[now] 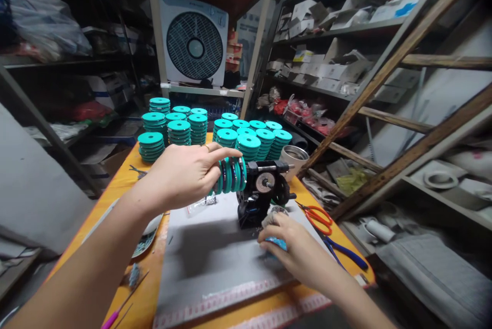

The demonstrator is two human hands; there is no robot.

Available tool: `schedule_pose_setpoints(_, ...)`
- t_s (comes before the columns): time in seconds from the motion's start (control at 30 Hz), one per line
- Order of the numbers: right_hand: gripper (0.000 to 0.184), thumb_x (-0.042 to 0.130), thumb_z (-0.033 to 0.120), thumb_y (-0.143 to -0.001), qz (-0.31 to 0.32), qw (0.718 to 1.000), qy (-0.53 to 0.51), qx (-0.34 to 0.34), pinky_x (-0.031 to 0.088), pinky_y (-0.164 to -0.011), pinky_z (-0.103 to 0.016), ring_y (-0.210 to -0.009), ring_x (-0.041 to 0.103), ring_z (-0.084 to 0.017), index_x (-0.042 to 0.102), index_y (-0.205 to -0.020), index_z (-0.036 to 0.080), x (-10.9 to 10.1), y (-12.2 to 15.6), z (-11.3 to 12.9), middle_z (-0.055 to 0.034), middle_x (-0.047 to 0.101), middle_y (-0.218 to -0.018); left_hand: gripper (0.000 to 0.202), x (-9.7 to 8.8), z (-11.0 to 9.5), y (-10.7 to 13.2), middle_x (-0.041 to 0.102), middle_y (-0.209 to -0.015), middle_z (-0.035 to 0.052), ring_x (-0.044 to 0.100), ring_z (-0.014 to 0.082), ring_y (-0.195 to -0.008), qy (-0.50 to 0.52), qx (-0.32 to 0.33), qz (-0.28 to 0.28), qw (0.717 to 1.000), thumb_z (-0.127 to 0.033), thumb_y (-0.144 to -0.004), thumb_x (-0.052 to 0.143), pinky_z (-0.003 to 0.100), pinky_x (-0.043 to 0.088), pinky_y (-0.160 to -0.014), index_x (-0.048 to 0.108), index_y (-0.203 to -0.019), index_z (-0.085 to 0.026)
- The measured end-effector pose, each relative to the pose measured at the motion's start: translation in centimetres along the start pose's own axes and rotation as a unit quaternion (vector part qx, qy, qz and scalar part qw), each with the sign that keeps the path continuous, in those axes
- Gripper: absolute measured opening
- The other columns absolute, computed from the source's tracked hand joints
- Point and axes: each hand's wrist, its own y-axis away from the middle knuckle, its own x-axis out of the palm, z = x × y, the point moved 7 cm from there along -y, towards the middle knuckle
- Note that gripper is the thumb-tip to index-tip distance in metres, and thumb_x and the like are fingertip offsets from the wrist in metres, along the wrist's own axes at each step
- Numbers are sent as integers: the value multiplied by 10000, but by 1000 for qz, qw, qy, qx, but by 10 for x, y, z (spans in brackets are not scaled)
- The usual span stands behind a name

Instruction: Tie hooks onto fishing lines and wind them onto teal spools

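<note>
A row of teal spools (233, 175) sits sideways at the left end of a small black hand-crank winder (255, 190). My left hand (188, 172) is closed around their near left side, its index finger laid across the top. Below and right of the winder, my right hand (286, 242) is curled with fingertips together. Something bright blue (277, 242) shows under its fingers, largely hidden, and I cannot make out its kind. The winder stands on a grey board (207, 257).
Stacks of teal spools (150, 139) fill the table's far side. A metal cup (295, 155), orange-handled scissors (320, 219) and blue-handled pliers (348, 253) lie to the right. At left are a plate (148, 244) and a pink-handled tool (110, 320). A wooden ladder (384, 75) leans at right.
</note>
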Motion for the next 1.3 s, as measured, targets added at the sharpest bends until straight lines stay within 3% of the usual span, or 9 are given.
schedule_pose_setpoints(0.07, 82, 583, 179, -835, 19, 999, 15, 44, 402, -737, -326, -880, 499, -195, 644, -812, 228, 16, 15, -19, -39, 526, -867, 493, -1, 0, 0, 502, -1281, -166, 608, 152, -944, 3, -9, 5, 1000, -265, -860, 277, 282, 379, -657, 383, -1293, -474)
schedule_pose_setpoints(0.17, 109, 570, 186, -846, 21, 999, 10, 37, 410, -752, -332, -900, 490, -200, 664, -819, 236, 28, 25, -28, -49, 518, -889, 502, -3, -2, 0, 492, -1299, -159, 604, 154, -966, 7, -20, 20, 1000, -258, -858, 272, 275, 374, -654, 390, -1296, -474)
schedule_pose_setpoints(0.47, 176, 496, 167, -895, -18, 997, -27, -73, 421, -716, -309, -860, 481, -176, 667, -880, 207, 33, 28, -18, -58, 528, -860, 502, -2, 0, -1, 491, -1296, -178, 621, 151, -912, -7, -22, 7, 1000, -271, -847, 286, 274, 384, -646, 385, -1283, -499)
schedule_pose_setpoints(0.63, 149, 462, 133, -900, -53, 994, 14, -95, 421, -676, -314, -809, 473, -178, 604, -864, 162, 37, 29, -13, -69, 514, -830, 495, -1, 4, -3, 503, -1283, -178, 613, 164, -957, 4, -22, 6, 1000, -280, -849, 284, 280, 402, -681, 387, -1282, -496)
schedule_pose_setpoints(0.77, 101, 515, 87, -864, -141, 981, -39, -130, 421, -661, -284, -780, 502, -152, 552, -913, 168, 4, 16, 13, -44, 543, -821, 474, 2, 14, -8, 609, -1140, -136, 628, 185, -873, 48, -51, 45, 997, -314, -857, 280, 298, 415, -706, 353, -1286, -503)
schedule_pose_setpoints(0.83, 142, 564, 71, -831, -222, 960, -89, -146, 439, -675, -267, -771, 526, -134, 547, -923, 178, -27, 2, 31, -27, 568, -826, 434, 4, 18, -11, 620, -1119, -106, 615, 194, -910, 87, -52, 59, 993, -335, -862, 281, 311, 420, -741, 371, -1273, -438)
schedule_pose_setpoints(1.0, 109, 594, 115, -826, -331, 915, -176, -148, 499, -720, -266, -852, 574, -143, 609, -908, 186, -77, -43, 59, -41, 579, -919, 336, 4, 21, -14, 585, -1160, -83, 578, 189, -978, 144, -41, 65, 987, -303, -845, 313, 319, 414, -806, 452, -1147, -347)
schedule_pose_setpoints(1.13, 55, 603, 147, -825, -349, 910, -158, -156, 512, -763, -288, -898, 569, -156, 625, -867, 174, -82, -65, 67, -60, 552, -976, 326, 3, 19, -15, 585, -1146, -76, 562, 198, -998, 160, -29, 69, 984, -312, -845, 320, 342, 410, -833, 464, -1133, -361)
schedule_pose_setpoints(1.3, 45, 599, 166, -830, -347, 914, -147, -152, 510, -780, -314, -913, 571, -175, 624, -866, 176, -76, -70, 65, -63, 574, -946, 339, 3, 19, -14, 606, -1092, -49, 574, 199, -932, 164, -37, 67, 983, -323, -837, 310, 338, 424, -806, 486, -1126, -347)
